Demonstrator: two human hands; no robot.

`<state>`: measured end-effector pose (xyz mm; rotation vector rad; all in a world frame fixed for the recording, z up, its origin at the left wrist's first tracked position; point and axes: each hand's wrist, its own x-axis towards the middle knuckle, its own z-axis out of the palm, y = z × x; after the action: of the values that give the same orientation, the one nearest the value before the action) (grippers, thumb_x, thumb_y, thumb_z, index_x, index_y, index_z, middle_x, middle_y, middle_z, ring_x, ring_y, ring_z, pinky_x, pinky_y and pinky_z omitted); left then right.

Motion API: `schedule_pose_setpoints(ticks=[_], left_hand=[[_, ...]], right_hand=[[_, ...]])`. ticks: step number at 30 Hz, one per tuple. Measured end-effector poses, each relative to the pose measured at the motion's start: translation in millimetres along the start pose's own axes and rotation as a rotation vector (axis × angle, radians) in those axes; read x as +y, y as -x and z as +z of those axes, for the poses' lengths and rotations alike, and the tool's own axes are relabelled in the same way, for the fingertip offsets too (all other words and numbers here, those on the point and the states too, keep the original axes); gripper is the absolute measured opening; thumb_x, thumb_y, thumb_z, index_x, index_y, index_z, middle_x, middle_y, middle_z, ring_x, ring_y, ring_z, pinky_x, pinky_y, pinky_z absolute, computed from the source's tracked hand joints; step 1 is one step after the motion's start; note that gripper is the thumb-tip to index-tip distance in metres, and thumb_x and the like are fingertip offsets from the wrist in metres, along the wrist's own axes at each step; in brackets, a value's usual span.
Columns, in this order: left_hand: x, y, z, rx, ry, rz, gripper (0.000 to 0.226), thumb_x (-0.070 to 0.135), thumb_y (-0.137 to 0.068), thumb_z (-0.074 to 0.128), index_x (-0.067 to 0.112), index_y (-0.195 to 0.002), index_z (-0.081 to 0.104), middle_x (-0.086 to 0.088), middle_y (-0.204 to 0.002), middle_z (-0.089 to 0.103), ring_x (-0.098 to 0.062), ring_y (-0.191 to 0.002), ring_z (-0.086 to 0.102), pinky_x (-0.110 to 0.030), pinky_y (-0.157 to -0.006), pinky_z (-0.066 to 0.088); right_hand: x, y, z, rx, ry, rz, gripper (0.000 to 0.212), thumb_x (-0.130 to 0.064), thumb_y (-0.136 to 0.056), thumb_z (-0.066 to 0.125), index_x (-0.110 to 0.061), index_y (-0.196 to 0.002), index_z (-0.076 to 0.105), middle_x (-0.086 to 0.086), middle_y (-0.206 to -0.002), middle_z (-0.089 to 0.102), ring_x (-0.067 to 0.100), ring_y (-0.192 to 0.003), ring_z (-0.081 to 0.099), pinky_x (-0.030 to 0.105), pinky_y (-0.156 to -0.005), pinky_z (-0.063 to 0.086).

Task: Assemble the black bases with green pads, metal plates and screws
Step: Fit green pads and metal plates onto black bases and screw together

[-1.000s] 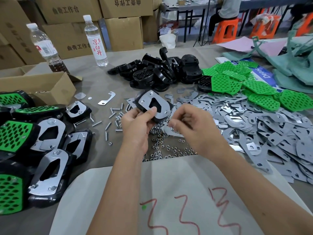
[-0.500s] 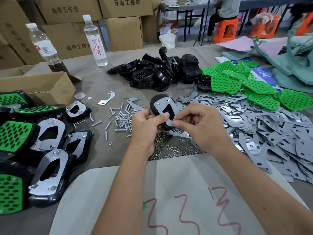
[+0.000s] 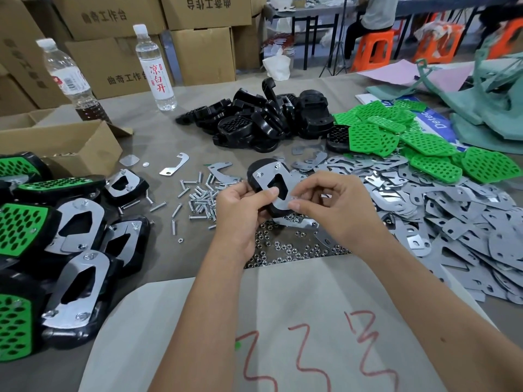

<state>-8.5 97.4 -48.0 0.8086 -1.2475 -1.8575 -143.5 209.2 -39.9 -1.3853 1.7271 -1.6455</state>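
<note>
left hand: my left hand (image 3: pixel 240 207) grips the black base (image 3: pixel 256 172) from its left side, thumb laid across the metal plate (image 3: pixel 273 183) on its upper face, fingers curled behind.
right hand: my right hand (image 3: pixel 336 205) has thumb and forefinger pinched together at the near right corner of the plate; whether a nut sits in the pinch i cannot tell.
workpiece: base held in the air above the table (image 3: pixel 158 142), tilted with the plate side toward me; two screw ends stand up through the plate at its far end.
below workpiece: loose nuts (image 3: pixel 285 247) scattered on the table right under my hands, along the far edge of a white sheet (image 3: pixel 283 321) with red scribbles.
screws: loose screws (image 3: pixel 198 196) in a spread just left of my left hand.
plates: a broad heap of grey metal plates (image 3: pixel 452 219) to the right, running up to my right wrist.
green pads: pile of perforated green pads (image 3: pixel 402 137) at far right, beyond the plates.
spare bases: heap of bare black bases (image 3: pixel 263 120) at far centre.
finished units: assembled pieces (image 3: pixel 73 250) stacked at left, some plate side up, some green side up.
other: open cardboard box (image 3: pixel 65 142) at far left; two water bottles (image 3: pixel 155 69) behind it, upright.
</note>
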Motion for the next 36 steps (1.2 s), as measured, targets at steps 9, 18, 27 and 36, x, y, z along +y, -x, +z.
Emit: schedule_pose_setpoints(ticks=[9, 18, 27, 36], left_hand=[[-1, 2, 3, 0.012, 0.04, -0.001, 0.014, -0.006, -0.088, 0.07, 0.002, -0.1, 0.074, -0.012, -0.092, 0.08, -0.023, -0.08, 0.077, -0.032, -0.068, 0.062], [-2, 2, 3, 0.015, 0.053, -0.005, 0.012, -0.005, -0.087, 0.072, 0.005, -0.094, 0.075, -0.014, -0.092, 0.08, -0.023, -0.079, 0.077, -0.029, -0.065, 0.06], [-4, 1, 4, 0.041, 0.028, -0.012, 0.013, -0.007, -0.087, 0.071, 0.004, -0.093, 0.075, -0.015, -0.091, 0.08, -0.025, -0.078, 0.077, -0.031, -0.064, 0.062], [-5, 0, 5, 0.038, -0.04, 0.003, 0.017, -0.006, -0.086, 0.073, 0.006, -0.097, 0.076, -0.017, -0.097, 0.079, -0.029, -0.083, 0.076, -0.044, -0.078, 0.061]], right_hand=[[3, 1, 5, 0.088, 0.022, -0.027, 0.012, -0.012, -0.077, 0.091, -0.018, -0.081, 0.081, 0.0, -0.078, 0.066, 0.025, -0.067, 0.058, 0.041, -0.064, 0.054], [4, 1, 2, 0.069, -0.002, -0.006, 0.014, -0.009, -0.08, 0.088, -0.019, -0.085, 0.08, 0.0, -0.074, 0.06, 0.021, -0.07, 0.059, 0.035, -0.058, 0.056], [7, -1, -4, 0.003, -0.033, 0.001, 0.017, -0.004, -0.079, 0.087, -0.019, -0.086, 0.084, 0.001, -0.079, 0.065, 0.014, -0.069, 0.061, 0.031, -0.058, 0.055], [6, 0, -2, 0.004, 0.073, -0.044, 0.012, -0.013, -0.077, 0.09, -0.016, -0.086, 0.083, 0.001, -0.077, 0.067, 0.02, -0.068, 0.06, 0.033, -0.061, 0.054]])
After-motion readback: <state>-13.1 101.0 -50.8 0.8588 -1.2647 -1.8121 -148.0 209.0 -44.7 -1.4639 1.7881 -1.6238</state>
